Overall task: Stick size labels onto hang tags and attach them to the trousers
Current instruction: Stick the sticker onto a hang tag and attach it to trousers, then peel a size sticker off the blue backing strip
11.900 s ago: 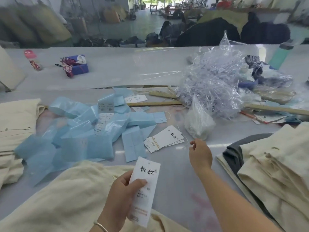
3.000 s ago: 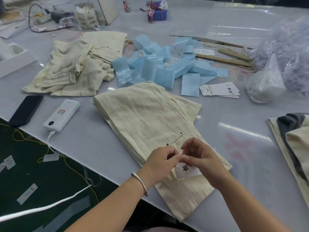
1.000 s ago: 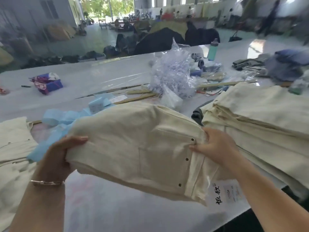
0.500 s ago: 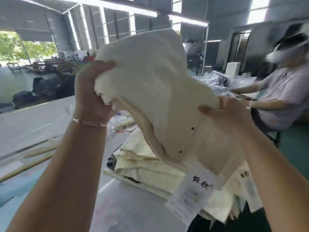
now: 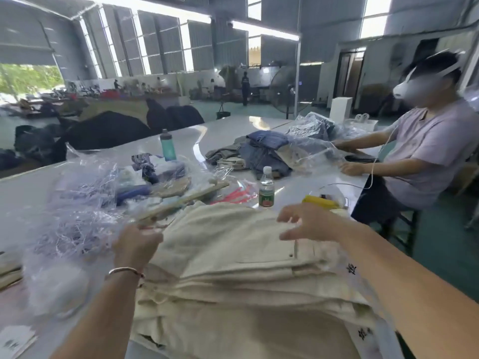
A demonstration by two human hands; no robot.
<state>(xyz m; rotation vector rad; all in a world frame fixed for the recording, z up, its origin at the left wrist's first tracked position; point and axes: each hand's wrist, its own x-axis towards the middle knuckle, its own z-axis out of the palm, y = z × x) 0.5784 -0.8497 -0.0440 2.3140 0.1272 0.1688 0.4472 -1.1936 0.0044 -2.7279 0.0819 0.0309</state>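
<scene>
- Trousers (image 5: 233, 244): cream, coarse-woven, folded flat — top of a stack on the glossy white counter (image 5: 225, 133).
- Hang tags (image 5: 363, 332): white card, black print, at the stack's right edge.
- Left hand (image 5: 136, 246): fingers curled at the fabric's left edge; grip cannot be told.
- Right hand (image 5: 308, 224): fingers spread, relaxed — just above the fabric.

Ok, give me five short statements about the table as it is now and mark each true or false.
1. The cream trousers lie on top of a stack of folded cream trousers. True.
2. The right hand grips a hang tag. False: its fingers are spread over the trousers and hold nothing.
3. A clear water bottle stands upright beyond the stack. True.
4. The green bottle lies on its side. False: it stands upright.
5. The left hand is at the stack's left edge, a bracelet on its wrist. True.
</scene>
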